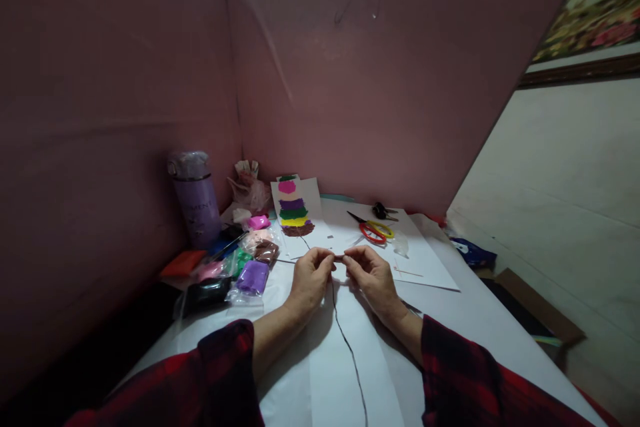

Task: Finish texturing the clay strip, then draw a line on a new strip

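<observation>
Between my two hands, over the white paper, is a small piece of brown clay. My left hand pinches its left end between thumb and fingers. The right end is pinched by my right hand. A thin dark line runs down the white paper below my hands toward me; whether it is drawn or a strand I cannot tell. Beyond my left hand lies a card with pink, purple, green, yellow and brown patches stacked on it.
Bagged clay in several colours, including purple, lies at the left before a purple bottle. Red-and-yellow scissors and black-handled scissors lie beyond my right hand. Pink panels stand behind and left.
</observation>
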Demonstrator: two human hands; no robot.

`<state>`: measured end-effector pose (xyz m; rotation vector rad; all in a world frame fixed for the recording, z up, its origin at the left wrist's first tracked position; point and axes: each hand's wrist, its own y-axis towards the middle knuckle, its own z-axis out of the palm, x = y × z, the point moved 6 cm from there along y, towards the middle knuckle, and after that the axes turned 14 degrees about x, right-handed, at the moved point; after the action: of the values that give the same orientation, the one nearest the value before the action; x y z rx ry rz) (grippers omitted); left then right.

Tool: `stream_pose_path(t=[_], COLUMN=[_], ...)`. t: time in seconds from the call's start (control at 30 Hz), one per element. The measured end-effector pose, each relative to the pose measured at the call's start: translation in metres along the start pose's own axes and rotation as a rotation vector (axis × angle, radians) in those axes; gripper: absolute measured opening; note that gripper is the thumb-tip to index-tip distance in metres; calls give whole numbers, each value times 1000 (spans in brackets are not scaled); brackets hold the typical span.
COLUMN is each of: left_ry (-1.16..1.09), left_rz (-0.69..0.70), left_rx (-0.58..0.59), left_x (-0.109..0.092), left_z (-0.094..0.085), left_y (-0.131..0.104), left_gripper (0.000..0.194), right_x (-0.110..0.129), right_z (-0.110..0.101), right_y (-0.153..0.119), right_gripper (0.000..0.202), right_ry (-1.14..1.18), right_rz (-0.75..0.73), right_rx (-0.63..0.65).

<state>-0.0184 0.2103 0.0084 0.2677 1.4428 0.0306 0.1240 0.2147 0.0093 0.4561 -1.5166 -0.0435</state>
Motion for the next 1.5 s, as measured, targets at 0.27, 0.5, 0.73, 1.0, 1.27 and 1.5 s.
stream_pose_path(t=[0.27,0.5,0.73,1.0,1.27,1.5], left_ry=[-91,-178,-122,-21,105,-2], left_rz=[2,1,24,-8,41,31], left_rx=[-99,10,50,154,52,65], left_x=[-1,-5,-6,-6,-9,-4], left_z=[-9,4,5,11,5,5], left_y=[1,-1,-2,-2,-4,-2], left_gripper=[26,25,24,24,21,19], right_x=[-5,1,9,10,11,11], right_z=[-15,-4,6,9,4,8], right_y=[4,4,2,-2,-7,-10], right_gripper=[42,36,28,20,16,11], right_ry=[86,32,59,-33,-172,-237], right_rz=[71,33,10,-54,-84,-89], right_rx=[-127,2,116,129,30,80])
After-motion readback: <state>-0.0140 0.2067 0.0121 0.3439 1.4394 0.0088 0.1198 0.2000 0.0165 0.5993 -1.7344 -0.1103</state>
